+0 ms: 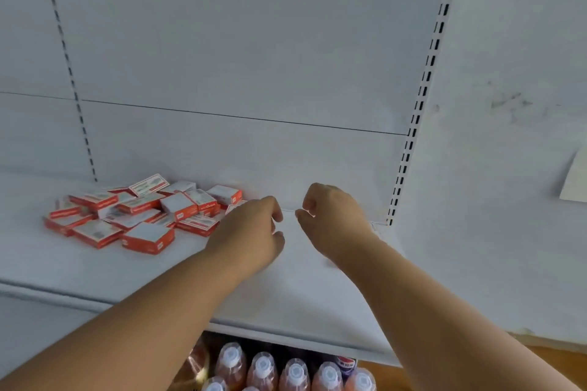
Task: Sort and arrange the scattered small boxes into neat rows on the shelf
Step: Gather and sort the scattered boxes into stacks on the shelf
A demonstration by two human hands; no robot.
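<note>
Several small red-and-white boxes (pixel 139 216) lie in a loose heap at the back left of the white shelf (pixel 317 295); some are stacked, some tilted. My left hand (pixel 251 232) hovers just right of the heap, its fingers curled toward the thumb, and it hides part of one box (pixel 233 208). My right hand (pixel 333 216) is a little further right near the back panel, knuckles up and fingers curled. The two hands face each other with a narrow gap between them. I see nothing held in either hand.
A slotted upright (pixel 413 143) and a white side wall (pixel 492 168) close off the shelf on the right. Below the shelf's front edge stand several capped bottles (pixel 263 371). A second slotted strip (pixel 70 73) runs up the back panel on the left.
</note>
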